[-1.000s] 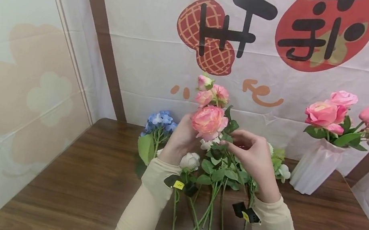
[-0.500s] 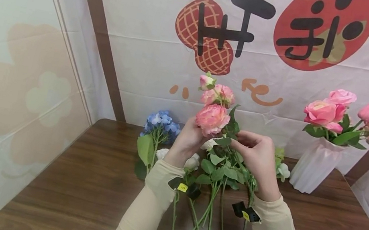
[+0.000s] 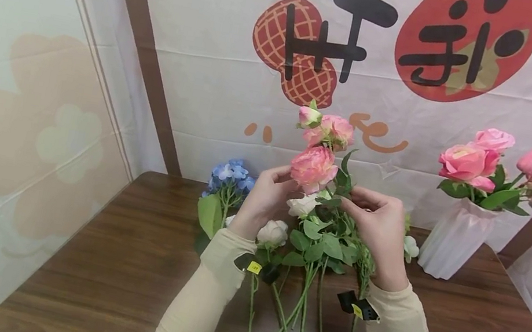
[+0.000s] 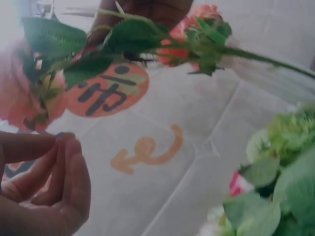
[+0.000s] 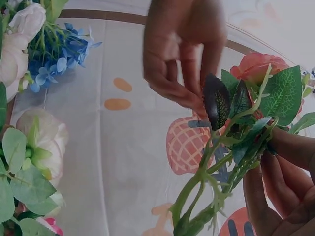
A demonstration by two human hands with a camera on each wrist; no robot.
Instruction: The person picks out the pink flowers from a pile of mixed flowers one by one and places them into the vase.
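1. Head view: here you are with the pink peony spray (image 3: 314, 169) raised over the wooden table (image 3: 120, 277), your right hand (image 3: 378, 229) pinching its leafy stem between thumb and fingers. Your left hand (image 3: 262, 201) is close behind the lowest bloom. White roses (image 3: 273, 232) and green stems lie below; a blue hydrangea (image 3: 231, 178) sits to the left, and a white vase (image 3: 455, 244) of pink flowers (image 3: 467, 163) stands at the right.
2. Left wrist view: your left thumb and fingertips come together just under a bloom of the spray; it's dim and soft here, so you can't tell whether anything is caught between them. Pale green blossoms (image 4: 290, 132) fill the lower right.
3. Right wrist view: now your right fingers are clamped on the stem among dark leaves (image 5: 216, 101), while your left fingers hang bent beside them.
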